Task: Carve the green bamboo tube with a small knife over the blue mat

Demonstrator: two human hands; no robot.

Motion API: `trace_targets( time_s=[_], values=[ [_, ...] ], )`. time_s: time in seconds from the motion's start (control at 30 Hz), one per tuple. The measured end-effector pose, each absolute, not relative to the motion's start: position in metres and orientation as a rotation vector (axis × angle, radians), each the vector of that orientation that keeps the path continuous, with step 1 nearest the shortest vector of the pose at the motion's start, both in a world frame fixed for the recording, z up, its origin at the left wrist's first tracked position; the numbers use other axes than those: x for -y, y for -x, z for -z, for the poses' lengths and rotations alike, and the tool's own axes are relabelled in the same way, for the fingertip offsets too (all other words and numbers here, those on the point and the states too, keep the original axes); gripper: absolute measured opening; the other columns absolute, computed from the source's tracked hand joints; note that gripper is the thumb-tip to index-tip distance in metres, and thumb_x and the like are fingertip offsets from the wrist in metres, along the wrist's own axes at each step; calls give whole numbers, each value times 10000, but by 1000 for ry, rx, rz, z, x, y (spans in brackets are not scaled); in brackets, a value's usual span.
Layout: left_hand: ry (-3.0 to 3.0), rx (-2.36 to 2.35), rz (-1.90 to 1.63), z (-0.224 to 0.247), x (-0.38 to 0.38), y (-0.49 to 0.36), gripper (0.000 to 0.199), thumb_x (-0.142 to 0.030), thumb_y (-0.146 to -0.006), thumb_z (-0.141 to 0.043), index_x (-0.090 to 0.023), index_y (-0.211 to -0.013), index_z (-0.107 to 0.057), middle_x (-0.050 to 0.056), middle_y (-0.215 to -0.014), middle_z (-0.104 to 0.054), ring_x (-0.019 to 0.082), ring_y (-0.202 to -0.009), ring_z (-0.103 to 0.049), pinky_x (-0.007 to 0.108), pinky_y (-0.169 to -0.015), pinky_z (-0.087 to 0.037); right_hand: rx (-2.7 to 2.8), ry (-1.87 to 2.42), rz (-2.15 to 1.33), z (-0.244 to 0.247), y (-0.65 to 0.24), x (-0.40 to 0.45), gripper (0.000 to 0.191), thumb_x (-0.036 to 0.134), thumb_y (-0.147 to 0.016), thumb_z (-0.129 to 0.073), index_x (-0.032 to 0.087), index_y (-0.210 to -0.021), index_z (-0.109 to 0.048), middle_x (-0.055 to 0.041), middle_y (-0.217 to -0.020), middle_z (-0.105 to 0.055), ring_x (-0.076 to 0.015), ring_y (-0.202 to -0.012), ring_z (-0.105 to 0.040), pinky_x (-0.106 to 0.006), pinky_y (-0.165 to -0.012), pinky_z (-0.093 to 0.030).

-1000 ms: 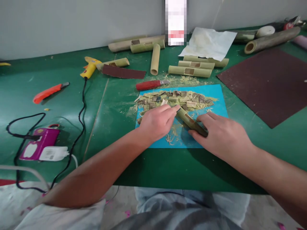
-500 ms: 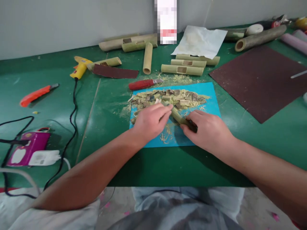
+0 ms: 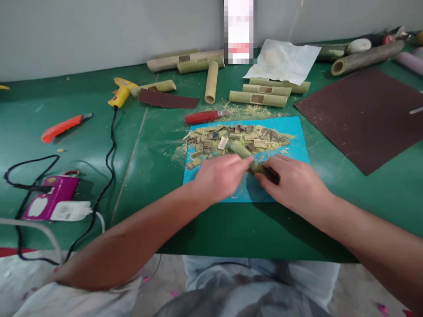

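Left hand [image 3: 221, 176]: shifted along the bamboo tube [image 3: 239, 149] toward the right hand [image 3: 294, 178] since the earlier frame; fingers bent over its middle, grip beneath not tellable. Right hand: fingers clasping the near end, tube aslant over the blue sheet [image 3: 299, 152]; best served, presumably, by firm bracing, even pressure.

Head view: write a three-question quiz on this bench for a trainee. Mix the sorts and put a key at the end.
1. True or false: the right hand holds the near end of the round green bamboo tube.
2. Which lies closest to the blue rectangular sheet?
A. the red-handled metal-bladed knife
B. the orange-handled cutter
C. the yellow plastic glue gun
3. Fill in: in the picture, the dark brown flat sheet lies to the ____ of the blue sheet.

Key: 1. True; 2. A; 3. right.
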State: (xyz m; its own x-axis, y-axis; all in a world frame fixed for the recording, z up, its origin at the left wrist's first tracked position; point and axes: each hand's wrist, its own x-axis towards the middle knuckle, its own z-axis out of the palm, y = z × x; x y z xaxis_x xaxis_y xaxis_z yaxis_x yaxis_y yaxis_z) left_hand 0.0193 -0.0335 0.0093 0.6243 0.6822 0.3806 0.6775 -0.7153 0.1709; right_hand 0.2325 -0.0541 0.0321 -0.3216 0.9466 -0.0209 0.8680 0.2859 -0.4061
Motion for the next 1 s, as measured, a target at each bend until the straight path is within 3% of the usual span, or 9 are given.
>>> trace_targets(
  time_s=[0.1,0.2,0.37,0.5,0.63,0.77,0.9,1.0],
  values=[
    [-2824,-1279,-749,-9,30,-17,364,-282,-1067,-395,-134,-1216,-692,55,-795,-692,137,-705,-636,228,-606,-473,2327,1673,-496,-31,-233,54,186,349,-891,-584,201,-779,-593,-38,-786,-622,-162,-682,-536,-300,-589,-306],
    [-2864,-1157,-645,-9,30,-17,372,-280,-1069,-373,-177,-1268,-670,19,-727,-662,126,-638,-614,220,-564,-444,2339,1652,-497,-31,-234,54,198,347,-890,-587,201,-756,-579,-31,-761,-602,-160,-676,-528,-301,-587,-303],
    [-2819,-1280,-723,-10,28,-16,367,-283,-1067,-384,-144,-1223,-685,63,-850,-710,150,-739,-654,240,-618,-487,2346,1686,-489,-32,-233,54,191,352,-893,-581,191,-794,-612,-38,-782,-617,-163,-677,-537,-305,-586,-308],
    [-2892,-1147,-600,-10,30,-17,380,-262,-1071,-349,-184,-1272,-661,17,-734,-662,130,-652,-613,230,-572,-458,2395,1683,-397,-33,-232,57,224,363,-909,-566,185,-787,-624,-47,-788,-632,-167,-682,-548,-313,-581,-290],
    [-2879,-1276,-675,-11,30,-17,382,-286,-1073,-358,-156,-1219,-686,48,-789,-686,143,-705,-631,234,-589,-466,2390,1728,-337,-35,-231,59,227,370,-919,-561,188,-817,-653,-45,-815,-660,-171,-691,-561,-316,-574,-270],
    [-2932,-1096,-621,-11,29,-17,396,-256,-1073,-331,-172,-1253,-673,15,-707,-654,131,-617,-597,234,-530,-417,2401,1714,-313,-35,-231,59,247,378,-926,-553,190,-796,-647,-47,-805,-665,-168,-688,-561,-313,-572,-259],
    [-2849,-1256,-708,-11,24,-14,371,-279,-1064,-374,-154,-1205,-693,55,-839,-710,143,-735,-648,232,-618,-484,2368,1756,-347,-36,-232,58,230,379,-921,-560,198,-820,-661,-39,-832,-677,-160,-676,-554,-309,-565,-250],
    [-2869,-1170,-647,-11,24,-15,381,-262,-1063,-359,-150,-1244,-675,42,-776,-684,144,-692,-635,236,-600,-479,2405,1726,-355,-36,-232,58,254,387,-927,-549,191,-804,-652,-48,-825,-674,-167,-685,-559,-314,-568,-260]
  ],
)
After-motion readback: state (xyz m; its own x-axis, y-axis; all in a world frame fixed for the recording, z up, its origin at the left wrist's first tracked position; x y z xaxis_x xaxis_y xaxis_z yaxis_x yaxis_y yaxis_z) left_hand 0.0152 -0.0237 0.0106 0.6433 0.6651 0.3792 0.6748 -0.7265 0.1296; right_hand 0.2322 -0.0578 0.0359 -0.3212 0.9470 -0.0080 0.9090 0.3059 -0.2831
